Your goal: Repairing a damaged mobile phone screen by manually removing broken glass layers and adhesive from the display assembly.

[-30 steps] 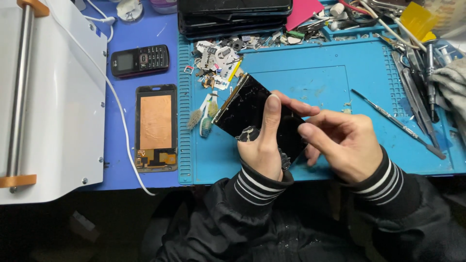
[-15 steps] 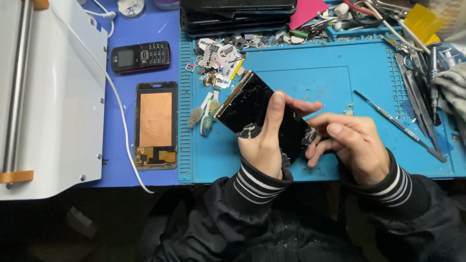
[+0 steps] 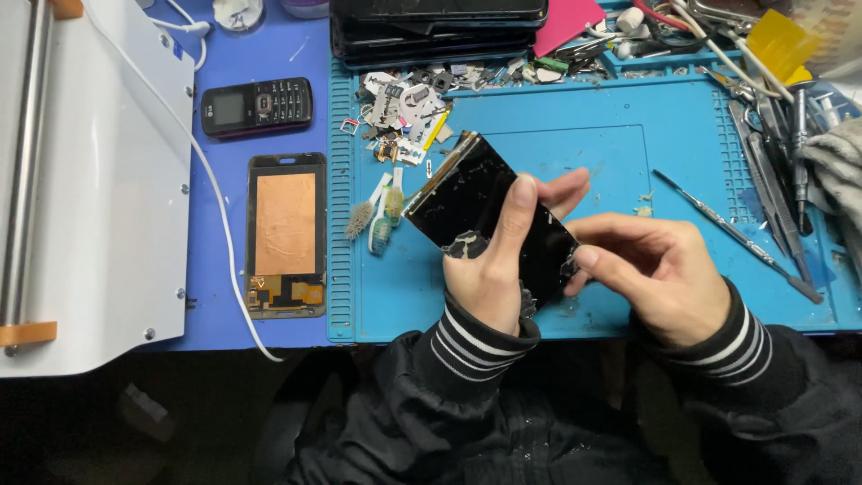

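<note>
The cracked black glass phone screen [image 3: 489, 211], gripped in the left hand [image 3: 489, 269], is glossy, with flaked, rough edges near the right hand [image 3: 660, 274]. Under both hands lies a matt blue rubbery mat [image 3: 584, 135]. Right of the right hand rests a thin, shiny metal prying tool [image 3: 732, 232]. Left of the left hand lie a black phone frame with a dull copper-coloured foil back [image 3: 285, 232] and a white machine housing of smooth plastic [image 3: 99, 180]. Both sleeves are black cloth with ribbed striped cuffs.

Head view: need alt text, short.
Two bare hands hold a cracked black phone screen over a blue work mat: the left hand grips it, the right hand pinches its lower edge. Left of the mat lie an opened phone frame and a small keypad phone.
</note>
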